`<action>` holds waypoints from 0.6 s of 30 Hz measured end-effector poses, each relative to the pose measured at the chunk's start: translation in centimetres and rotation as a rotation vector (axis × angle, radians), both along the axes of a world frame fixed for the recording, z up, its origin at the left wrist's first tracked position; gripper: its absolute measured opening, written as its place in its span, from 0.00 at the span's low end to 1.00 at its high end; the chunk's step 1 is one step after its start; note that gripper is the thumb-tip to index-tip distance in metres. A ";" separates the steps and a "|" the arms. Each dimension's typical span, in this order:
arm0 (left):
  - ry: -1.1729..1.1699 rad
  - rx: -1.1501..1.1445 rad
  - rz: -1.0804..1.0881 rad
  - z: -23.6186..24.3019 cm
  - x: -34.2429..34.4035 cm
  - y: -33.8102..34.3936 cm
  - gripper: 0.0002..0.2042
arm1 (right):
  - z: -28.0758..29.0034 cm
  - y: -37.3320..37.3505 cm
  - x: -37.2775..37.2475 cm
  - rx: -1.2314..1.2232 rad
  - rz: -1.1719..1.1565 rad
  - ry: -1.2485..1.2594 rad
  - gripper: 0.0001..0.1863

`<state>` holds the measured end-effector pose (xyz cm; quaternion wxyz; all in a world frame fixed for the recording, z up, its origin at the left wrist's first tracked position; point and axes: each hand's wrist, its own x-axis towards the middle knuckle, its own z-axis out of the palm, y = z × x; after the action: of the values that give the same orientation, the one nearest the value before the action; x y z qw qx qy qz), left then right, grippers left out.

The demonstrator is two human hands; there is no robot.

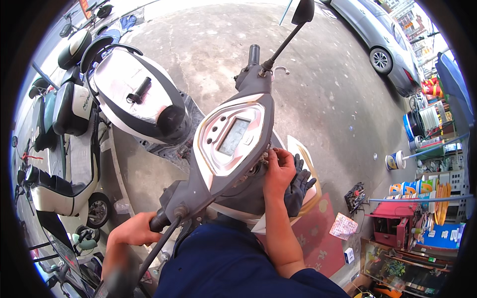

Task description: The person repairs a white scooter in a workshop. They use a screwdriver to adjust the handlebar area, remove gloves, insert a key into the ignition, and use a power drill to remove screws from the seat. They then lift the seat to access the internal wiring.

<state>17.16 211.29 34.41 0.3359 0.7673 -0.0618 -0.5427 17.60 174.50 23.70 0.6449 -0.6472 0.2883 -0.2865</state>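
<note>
I stand over a scooter handlebar with a pale-framed display panel (pixel 233 136) and a mirror (pixel 301 11) on a long stalk. At the lower left, my left hand (pixel 136 229) is closed on the black handlebar grip (pixel 160 218). My right hand (pixel 278 169) pinches at the panel's right underside, on something too small to make out. Black gloves (pixel 303 184) lie just right of that hand, on the scooter's front. Behind the handlebar is the scooter's long seat (pixel 129 84), with a small black object (pixel 141 92) on it.
Parked scooters (pixel 74 193) line the left side. A silver car (pixel 367 35) stands at the upper right. Along the right are a white bucket (pixel 395 160), stacked goods (pixel 412 187), a red cabinet (pixel 392 228), a dark tool (pixel 356 196) and a printed sheet (pixel 343 226) on the ground.
</note>
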 end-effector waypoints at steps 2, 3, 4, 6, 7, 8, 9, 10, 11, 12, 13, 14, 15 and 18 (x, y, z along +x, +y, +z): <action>0.000 0.005 -0.002 0.2 0.1 -0.1 0.18 | -0.1 -0.1 0.0 0.002 0.001 -0.012 0.06; 0.000 0.009 -0.003 0.3 0.1 -0.2 0.18 | -0.2 -0.2 0.0 0.004 0.002 -0.018 0.06; -0.001 0.013 -0.005 0.3 0.1 -0.2 0.18 | -0.3 -0.2 -0.1 -0.005 0.002 -0.008 0.06; 0.007 0.011 0.004 0.2 0.0 -0.1 0.18 | -0.4 -0.3 -0.1 -0.022 0.004 0.011 0.06; 0.011 0.010 0.007 0.2 0.0 -0.1 0.18 | -0.5 -0.3 -0.1 -0.022 0.003 0.004 0.06; 0.025 0.034 0.020 0.5 0.1 -0.3 0.18 | -0.5 -0.3 -0.1 -0.022 0.003 -0.003 0.06; 0.038 0.058 0.033 1.0 0.2 -0.7 0.17 | -0.5 -0.2 -0.1 -0.022 0.003 -0.010 0.06; 0.051 0.082 0.048 1.3 0.3 -0.9 0.17 | -0.4 -0.2 -0.1 -0.023 0.003 -0.002 0.06; 0.051 0.082 0.052 1.3 0.3 -0.9 0.17 | -0.2 -0.2 -0.1 -0.023 0.004 0.006 0.06; 0.052 0.081 0.055 1.4 0.3 -0.9 0.17 | 0.1 -0.1 -0.1 -0.024 0.004 0.014 0.06; 0.053 0.080 0.059 1.3 0.2 -0.9 0.17 | 0.3 0.0 -0.1 -0.018 0.000 0.003 0.06; 0.046 0.071 0.051 1.2 0.1 -0.8 0.17 | 0.5 0.1 -0.2 -0.012 -0.004 -0.008 0.07; 0.038 0.062 0.043 1.0 0.1 -0.6 0.17 | 0.6 0.1 -0.2 -0.006 -0.008 -0.019 0.08; 0.026 0.051 0.036 1.0 0.1 -0.6 0.17 | 0.4 0.0 -0.2 0.005 -0.006 -0.038 0.07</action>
<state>17.28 210.69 35.37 0.3266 0.7695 -0.0299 -0.5480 17.42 174.53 24.13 0.6512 -0.6391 0.2785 -0.2998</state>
